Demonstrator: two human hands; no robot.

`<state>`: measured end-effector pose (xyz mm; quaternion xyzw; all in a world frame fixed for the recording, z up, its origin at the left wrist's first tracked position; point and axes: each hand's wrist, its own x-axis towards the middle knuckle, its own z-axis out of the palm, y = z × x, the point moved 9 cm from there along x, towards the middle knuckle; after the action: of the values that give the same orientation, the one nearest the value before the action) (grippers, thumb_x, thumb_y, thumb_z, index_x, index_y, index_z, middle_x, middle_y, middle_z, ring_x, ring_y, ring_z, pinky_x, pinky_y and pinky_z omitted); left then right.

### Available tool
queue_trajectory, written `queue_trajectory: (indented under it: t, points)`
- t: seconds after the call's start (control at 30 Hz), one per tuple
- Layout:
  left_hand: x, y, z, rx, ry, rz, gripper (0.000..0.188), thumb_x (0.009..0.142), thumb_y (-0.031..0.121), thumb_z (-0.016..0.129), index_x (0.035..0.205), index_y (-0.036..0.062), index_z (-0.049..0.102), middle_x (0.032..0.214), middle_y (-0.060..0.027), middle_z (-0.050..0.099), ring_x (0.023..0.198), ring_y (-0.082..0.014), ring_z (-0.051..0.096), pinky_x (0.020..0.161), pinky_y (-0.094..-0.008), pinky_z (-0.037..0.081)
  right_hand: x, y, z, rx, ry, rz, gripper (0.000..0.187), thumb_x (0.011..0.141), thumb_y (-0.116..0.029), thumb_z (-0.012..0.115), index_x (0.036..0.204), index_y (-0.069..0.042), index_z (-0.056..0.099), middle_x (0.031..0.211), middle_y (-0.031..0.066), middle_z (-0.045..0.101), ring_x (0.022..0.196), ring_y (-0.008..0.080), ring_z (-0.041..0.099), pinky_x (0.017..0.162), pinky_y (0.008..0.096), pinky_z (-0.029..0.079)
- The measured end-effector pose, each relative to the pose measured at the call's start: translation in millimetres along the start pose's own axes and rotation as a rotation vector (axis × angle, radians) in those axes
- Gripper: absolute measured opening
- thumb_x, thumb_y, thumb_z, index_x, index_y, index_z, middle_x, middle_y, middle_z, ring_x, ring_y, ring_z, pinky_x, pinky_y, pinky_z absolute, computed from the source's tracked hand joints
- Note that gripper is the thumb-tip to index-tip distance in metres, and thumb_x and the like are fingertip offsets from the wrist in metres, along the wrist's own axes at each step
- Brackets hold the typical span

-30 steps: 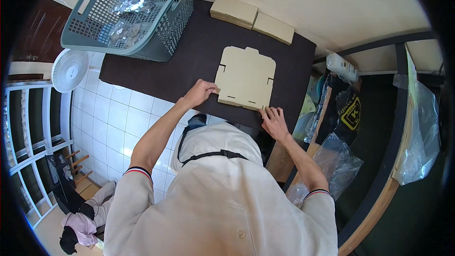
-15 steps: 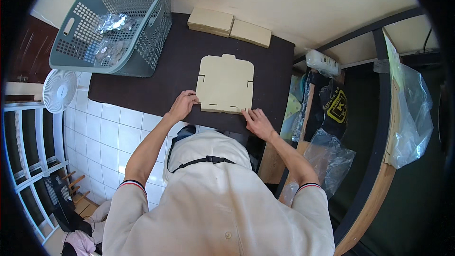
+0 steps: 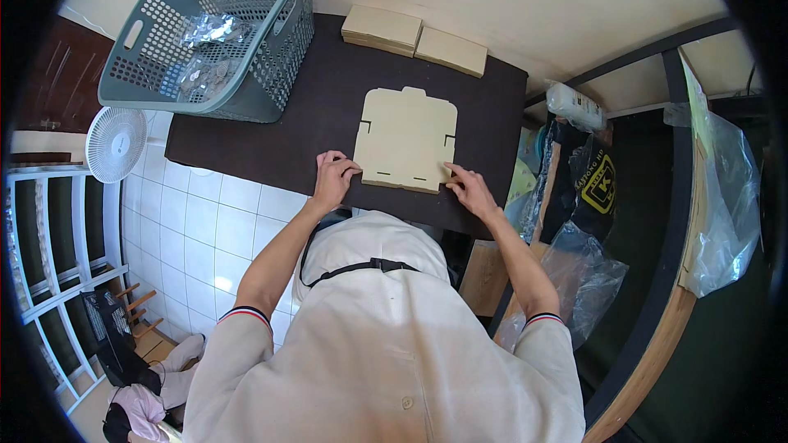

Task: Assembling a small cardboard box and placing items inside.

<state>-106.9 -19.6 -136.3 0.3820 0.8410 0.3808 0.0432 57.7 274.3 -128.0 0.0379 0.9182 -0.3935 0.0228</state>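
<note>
A flat-lying tan cardboard box [image 3: 408, 135] with a notched outline and a tab on its far edge lies on the dark tabletop. Slots show along its near fold, and a low front wall faces me. My left hand [image 3: 335, 177] is closed at the box's near left corner, fingers bent and thumb against the edge. At the near right corner, my right hand [image 3: 471, 189] has the index fingertip on the side edge and the thumb lower down, the other fingers curled. Whatever lies under the fingertips is hidden.
Stacked cardboard pieces [image 3: 382, 29] lie by the wall, next to a second stack [image 3: 451, 49]. A grey-green perforated basket [image 3: 271, 57] holding clear plastic bags stands at the table's left. To the right are a shelf frame [image 3: 677, 156] and plastic bags. A white fan [image 3: 116, 144] stands left.
My right hand has shifted from the box's near right corner slightly up its right side. The left fingers have bent more at the left corner. The whole view has shifted a little.
</note>
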Motion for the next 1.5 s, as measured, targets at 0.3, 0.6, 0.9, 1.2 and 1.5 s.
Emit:
queue_trajectory:
  t: [0.3, 0.6, 0.9, 1.2, 1.5]
  points:
    - [1, -23, 11, 0.016, 0.074, -0.300, 0.013, 0.086, 0.021, 0.082, 0.087, 0.0080, 0.080, 0.082, -0.0082, 0.070, 0.087, -0.0307, 0.062, 0.084, -0.0434, 0.044, 21, 47, 7, 0.183, 0.083, 0.272, 0.020, 0.086, -0.010, 0.086, 0.084, 0.006, 0.074, 0.073, 0.0167, 0.075, 0.067, 0.0159, 0.072, 0.063, 0.0344, 0.055]
    - [10, -28, 24, 0.198, -0.022, -0.618, 0.015, 0.093, 0.017, 0.073, 0.092, 0.0023, 0.070, 0.094, -0.0185, 0.073, 0.095, -0.0427, 0.072, 0.081, -0.0557, 0.053, 22, 69, 5, -0.026, 0.176, 0.569, 0.035, 0.070, -0.022, 0.099, 0.080, 0.002, 0.075, 0.077, 0.0190, 0.076, 0.075, 0.0329, 0.076, 0.069, 0.0445, 0.058]
    - [15, -38, 22, 0.188, -0.060, -0.800, 0.032, 0.091, 0.018, 0.080, 0.110, -0.0006, 0.062, 0.107, -0.0269, 0.073, 0.103, -0.0483, 0.072, 0.089, -0.0569, 0.056, -3, 38, 10, -0.089, 0.438, 0.762, 0.036, 0.071, -0.021, 0.097, 0.085, 0.003, 0.074, 0.091, 0.0249, 0.077, 0.090, 0.0427, 0.076, 0.084, 0.0473, 0.059]
    - [25, -38, 24, 0.182, -0.183, -0.895, 0.032, 0.090, 0.020, 0.081, 0.107, -0.0046, 0.069, 0.104, -0.0272, 0.075, 0.107, -0.0457, 0.072, 0.092, -0.0533, 0.057, -19, 88, 45, 0.050, 0.565, 0.867, 0.032, 0.074, -0.021, 0.094, 0.078, 0.002, 0.071, 0.078, 0.0219, 0.074, 0.083, 0.0386, 0.076, 0.079, 0.0478, 0.058]
    - [42, -6, 26, 0.216, 0.031, -0.547, 0.011, 0.087, 0.002, 0.063, 0.094, -0.0029, 0.070, 0.093, -0.0261, 0.074, 0.088, -0.0484, 0.072, 0.080, -0.0583, 0.056, 17, -10, 31, -0.180, 0.501, 0.705, 0.025, 0.085, -0.020, 0.084, 0.081, 0.002, 0.071, 0.084, 0.0272, 0.072, 0.086, 0.0482, 0.072, 0.077, 0.0534, 0.057]
